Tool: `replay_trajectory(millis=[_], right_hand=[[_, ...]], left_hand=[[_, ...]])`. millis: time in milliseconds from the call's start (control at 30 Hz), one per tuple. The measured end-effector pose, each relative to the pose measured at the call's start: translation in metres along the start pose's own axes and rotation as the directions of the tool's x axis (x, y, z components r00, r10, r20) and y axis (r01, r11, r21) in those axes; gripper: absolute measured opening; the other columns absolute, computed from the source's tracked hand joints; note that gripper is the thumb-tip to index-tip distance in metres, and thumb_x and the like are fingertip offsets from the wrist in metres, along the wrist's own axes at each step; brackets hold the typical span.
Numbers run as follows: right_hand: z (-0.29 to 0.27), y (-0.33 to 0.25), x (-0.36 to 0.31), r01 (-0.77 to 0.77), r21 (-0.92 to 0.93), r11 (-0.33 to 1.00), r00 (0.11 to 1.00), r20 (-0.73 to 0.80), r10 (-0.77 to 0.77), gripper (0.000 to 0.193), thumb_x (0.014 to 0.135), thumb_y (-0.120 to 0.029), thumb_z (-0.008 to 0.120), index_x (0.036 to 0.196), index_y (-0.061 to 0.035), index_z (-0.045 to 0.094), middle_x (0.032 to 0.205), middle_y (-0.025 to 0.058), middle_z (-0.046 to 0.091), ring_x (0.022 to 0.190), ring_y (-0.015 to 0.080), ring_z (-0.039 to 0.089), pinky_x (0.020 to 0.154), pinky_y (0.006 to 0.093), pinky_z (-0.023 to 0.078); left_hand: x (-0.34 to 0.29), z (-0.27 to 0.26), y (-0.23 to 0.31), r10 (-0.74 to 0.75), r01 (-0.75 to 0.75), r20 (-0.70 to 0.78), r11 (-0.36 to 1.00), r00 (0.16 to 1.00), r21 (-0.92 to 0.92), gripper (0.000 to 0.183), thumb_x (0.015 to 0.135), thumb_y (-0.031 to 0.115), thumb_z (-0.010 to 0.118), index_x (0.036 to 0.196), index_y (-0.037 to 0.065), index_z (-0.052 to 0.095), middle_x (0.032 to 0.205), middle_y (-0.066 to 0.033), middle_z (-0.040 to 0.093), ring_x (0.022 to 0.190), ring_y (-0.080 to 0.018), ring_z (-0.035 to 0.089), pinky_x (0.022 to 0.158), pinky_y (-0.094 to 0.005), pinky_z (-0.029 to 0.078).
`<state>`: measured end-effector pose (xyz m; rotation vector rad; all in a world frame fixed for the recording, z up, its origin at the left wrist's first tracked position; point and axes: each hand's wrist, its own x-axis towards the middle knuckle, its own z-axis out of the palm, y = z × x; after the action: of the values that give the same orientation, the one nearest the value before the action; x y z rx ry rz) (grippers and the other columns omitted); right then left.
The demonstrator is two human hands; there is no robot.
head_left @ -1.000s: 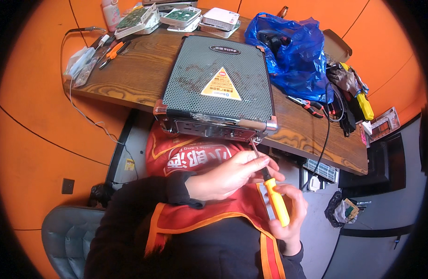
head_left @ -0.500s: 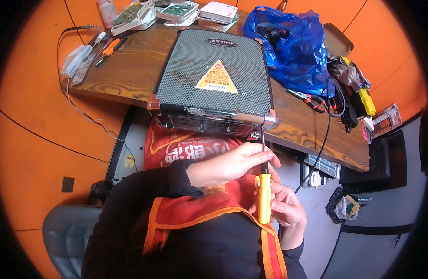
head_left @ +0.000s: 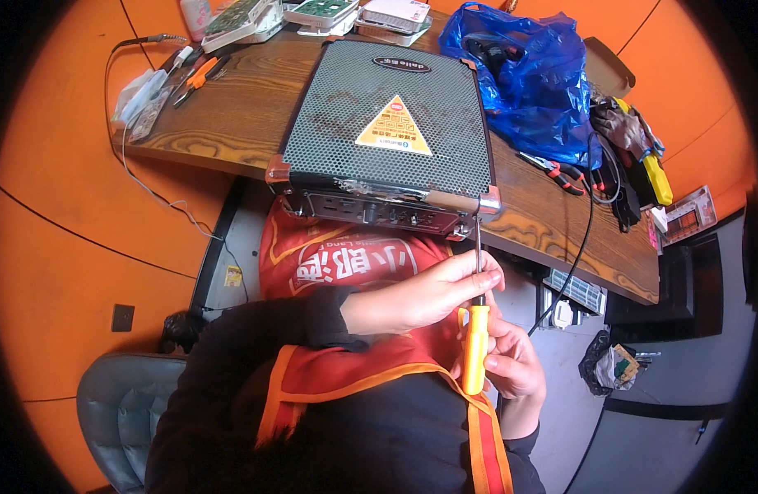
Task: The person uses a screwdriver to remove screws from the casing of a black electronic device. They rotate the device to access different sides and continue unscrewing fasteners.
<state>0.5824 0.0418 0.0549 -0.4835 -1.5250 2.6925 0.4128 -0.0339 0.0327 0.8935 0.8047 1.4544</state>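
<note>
The right hand (head_left: 517,362) is clasped on the yellow handle of a screwdriver (head_left: 475,350), and the left hand (head_left: 457,284) closes thumb and fingers lightly about its shaft. Both hands are on the person's side of the table's (head_left: 593,247) near edge, so the right has room at its outer side, above grey floor (head_left: 560,412); behind it, the handle's butt is close to the red apron (head_left: 362,375) and its orange trim. The left forearm, in a dark sleeve, crosses from the lower left almost level; the right wrist rises from the lower right, its thumb along the handle. The shaft runs away from the body to the near right metal corner piece (head_left: 490,200) of a speaker box (head_left: 441,115); whether the tip touches cannot be told. The box lies grille up on the table, its knobbed panel (head_left: 379,212) appearing to jut past the near edge. Tabletop wood separates its right side from red-and-black pliers (head_left: 564,175). A blue plastic bag (head_left: 531,99) crowds its far right side, with gloves (head_left: 630,132) beyond; orange-handled cutters (head_left: 202,74) lie well left.
</note>
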Motion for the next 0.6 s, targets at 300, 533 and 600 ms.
replay_trajectory(millis=[300,533,600], right_hand=[[-0.003,0.007,-0.002,0.167,0.129,0.977,0.983,-0.094,-0.156,0.037,0.078,-0.008,0.058,0.111,0.0057,0.048,0.083,0.009,0.061,0.064,0.0131,0.06,0.057,0.0214,0.047],[-0.004,0.0,-0.003,0.127,-0.121,0.984,0.968,-0.203,-0.15,0.042,0.074,-0.009,0.057,0.112,0.0066,0.046,0.086,0.0108,0.059,0.062,0.016,0.059,0.056,0.0233,0.047],[-0.005,-0.003,-0.004,0.076,-0.19,0.979,0.973,-0.202,-0.115,0.043,0.072,-0.009,0.056,0.111,0.0069,0.045,0.088,0.0123,0.059,0.061,0.0186,0.06,0.054,0.0251,0.048]], left_hand=[[0.008,-0.018,0.004,-0.074,0.019,-0.273,0.98,0.959,-0.197,0.044,0.098,0.031,0.032,0.118,-0.005,0.046,0.118,-0.0209,0.054,0.113,-0.0244,0.052,0.095,-0.0363,0.04],[0.022,-0.017,-0.007,-0.029,-0.039,-0.307,0.976,0.951,-0.214,0.041,0.098,0.028,0.033,0.113,-0.006,0.049,0.114,-0.0208,0.057,0.11,-0.0245,0.055,0.091,-0.0347,0.042],[0.026,-0.016,-0.009,-0.035,-0.019,-0.286,0.983,0.958,-0.184,0.041,0.098,0.028,0.031,0.113,-0.006,0.049,0.114,-0.0206,0.057,0.109,-0.0246,0.055,0.09,-0.034,0.043]])
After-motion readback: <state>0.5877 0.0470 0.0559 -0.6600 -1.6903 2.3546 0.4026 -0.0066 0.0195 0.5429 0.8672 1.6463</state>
